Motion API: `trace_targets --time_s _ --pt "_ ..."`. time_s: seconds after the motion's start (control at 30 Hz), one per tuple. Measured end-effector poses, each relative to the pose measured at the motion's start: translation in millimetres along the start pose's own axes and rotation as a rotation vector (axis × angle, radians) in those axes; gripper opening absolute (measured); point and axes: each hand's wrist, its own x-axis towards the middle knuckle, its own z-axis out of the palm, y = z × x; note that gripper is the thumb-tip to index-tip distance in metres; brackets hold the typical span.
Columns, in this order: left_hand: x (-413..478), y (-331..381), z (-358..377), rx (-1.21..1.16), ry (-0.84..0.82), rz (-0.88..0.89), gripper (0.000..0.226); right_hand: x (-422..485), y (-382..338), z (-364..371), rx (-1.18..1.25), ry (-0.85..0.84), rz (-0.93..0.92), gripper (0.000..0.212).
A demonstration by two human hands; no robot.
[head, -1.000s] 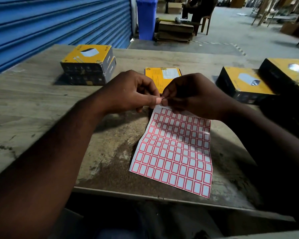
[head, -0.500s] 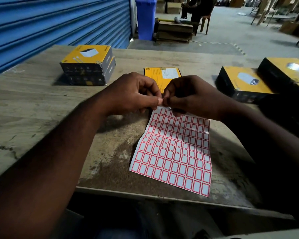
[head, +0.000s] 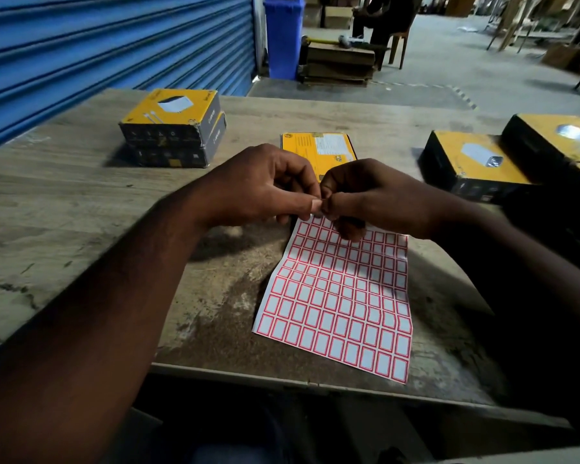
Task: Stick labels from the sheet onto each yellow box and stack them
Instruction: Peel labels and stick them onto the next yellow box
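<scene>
The left hand [head: 262, 185] and right hand [head: 379, 195] meet, curled fingers pinching the far edge of the white paper sheet of red-bordered labels [head: 339, 296] lying on the worn wooden table [head: 64, 195]. Their knuckles hide whether a label is lifted. They half cover a flat yellow cardboard box [head: 315, 144] behind. A stack of two yellow boxes [head: 173, 128] stands left; the dim yellow boxes at right [head: 476, 162] are apparently cut off by the frame.

Red-grid label sheet [head: 340, 296] on table, stacked yellow boxes [head: 173, 128] far-left

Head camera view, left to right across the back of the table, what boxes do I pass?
stack of two yellow boxes, flat yellow box, nearer right-hand yellow box, yellow box at the right edge
</scene>
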Motion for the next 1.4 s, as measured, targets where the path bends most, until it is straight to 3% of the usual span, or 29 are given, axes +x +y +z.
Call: trace_targets --time_s 0.13,0.27,0.47,0.63,1.03,1.17,1.4 --pt "0.0 -0.2 -0.4 -0.046 -0.043 0.002 0.006 -1.4 0.1 -1.4 -0.010 -0.059 0.011 0.021" --pt "-0.2 -1.5 -0.6 -0.041 -0.044 0.000 0.007 -1.7 0.3 -3.3 -0.004 -0.069 0.019 0.017" --pt "-1.0 -5.8 -5.5 -0.012 -0.007 -0.026 0.008 -4.7 -1.8 -13.3 0.064 -0.005 0.012 0.009" --pt "-0.4 -7.4 -6.3 0.010 0.006 -0.032 0.008 -3.3 -2.9 -13.5 0.063 0.024 0.034 0.018" --pt "0.1 -6.8 -2.9 0.025 -0.002 -0.039 0.007 -5.6 -4.7 -7.3 -0.066 0.039 0.003 0.017" --pt "0.8 -5.9 -2.5 0.001 -0.008 -0.055 0.007 -5.0 -5.0 -7.0 -0.047 0.058 -0.004 0.010" --pt "-0.3 -2.2 -1.8 -0.015 -0.003 -0.069 0.007 -4.8 -3.5 -5.6 -0.032 0.094 -0.035 0.015"
